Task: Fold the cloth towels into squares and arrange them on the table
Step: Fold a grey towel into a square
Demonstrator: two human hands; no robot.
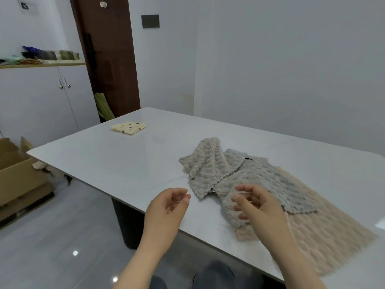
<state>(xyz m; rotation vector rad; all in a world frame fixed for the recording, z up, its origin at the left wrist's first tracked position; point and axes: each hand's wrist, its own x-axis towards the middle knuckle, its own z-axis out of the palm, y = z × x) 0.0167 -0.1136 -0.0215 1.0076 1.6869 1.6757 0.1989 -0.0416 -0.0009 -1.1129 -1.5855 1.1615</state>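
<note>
- A pale marble-look table (116,163) fills the middle and right of the frame, running from the upper centre down to the lower right corner.
- A small folded yellow cloth with dark dots (129,127) lies flat as a neat square on the far side of the table, upper left of centre, well apart from the other towels.
- A fluffy grey towel (218,170) lies rumpled right of centre, with one end bunched up and turned over towards the top.
- Its lower half lies across a fluffy beige towel (325,232), which spreads flat towards the lower right and reaches the near table edge.
- The left hand (168,207) hovers at lower centre over the table's near edge, just beside the grey towel, with fingers loosely curled and holding nothing.
- The right hand (258,203) hangs over the near end of the grey towel, fingers loosely bent and gripping nothing (whether the fingertips touch the pile I cannot tell).
- The two hands are near each other but apart.
- A brown cardboard box (18,174) stands open on the floor at the left edge.
- A white two-door cabinet (37,101) and a dark brown door (108,59) stand at the upper left.
</note>
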